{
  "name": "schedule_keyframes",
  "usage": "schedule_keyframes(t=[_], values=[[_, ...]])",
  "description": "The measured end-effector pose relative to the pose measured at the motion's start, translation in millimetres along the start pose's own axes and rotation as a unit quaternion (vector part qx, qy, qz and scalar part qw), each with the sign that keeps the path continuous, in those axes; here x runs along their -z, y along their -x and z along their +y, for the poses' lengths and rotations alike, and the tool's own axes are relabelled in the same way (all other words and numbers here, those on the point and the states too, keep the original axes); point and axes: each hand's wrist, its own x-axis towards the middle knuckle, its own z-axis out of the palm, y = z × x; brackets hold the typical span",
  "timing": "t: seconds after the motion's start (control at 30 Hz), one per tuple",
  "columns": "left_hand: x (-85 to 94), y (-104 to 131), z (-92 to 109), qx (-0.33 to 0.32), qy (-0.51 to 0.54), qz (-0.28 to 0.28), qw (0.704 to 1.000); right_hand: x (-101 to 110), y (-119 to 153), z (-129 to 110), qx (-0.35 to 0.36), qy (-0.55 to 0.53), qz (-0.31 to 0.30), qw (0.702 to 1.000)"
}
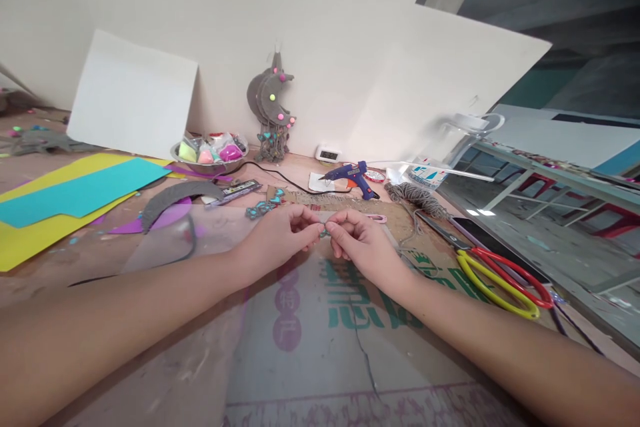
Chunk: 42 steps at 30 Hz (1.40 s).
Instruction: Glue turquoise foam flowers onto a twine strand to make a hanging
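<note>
Both hands meet over the printed cardboard mat (pixel 310 360) at the middle of the table. My left hand (pixel 295 230) is closed in a pinch on one side of a small teal and grey piece (pixel 325 229). On its other side, the fingertips of my right hand (pixel 353 237) pinch the same piece. Fingers hide most of it. A thin grey string (pixel 366 357) lies on the mat below the hands. Teal and grey ornaments (pixel 265 205) rest just beyond my left hand.
Behind the hands lie a blue glue gun (pixel 353 177), a small clock (pixel 329 153) and a bowl (pixel 210 163) of clay. Scissors (pixel 500 277), a phone (pixel 500 247) and grey yarn (pixel 417 197) sit right. Coloured sheets (pixel 85 193) lie left; a moon ornament (pixel 273 97) hangs behind.
</note>
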Motion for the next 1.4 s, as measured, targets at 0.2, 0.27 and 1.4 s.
schedule_keyframes(t=[0.2,0.27,1.4], values=[[0.7,-0.2,0.5,-0.004,0.014,-0.009,1.000,0.2,-0.6,0.5,0.008,0.000,-0.005,1.000],[1.0,-1.1,1.0,-0.007,0.022,-0.011,1.000,0.5,-0.5,-0.2,0.006,-0.002,-0.003,1.000],[8.4,-5.9,-3.4,0.010,0.043,0.114,0.993,3.0,-0.1,1.8,0.010,-0.079,-0.004,0.997]])
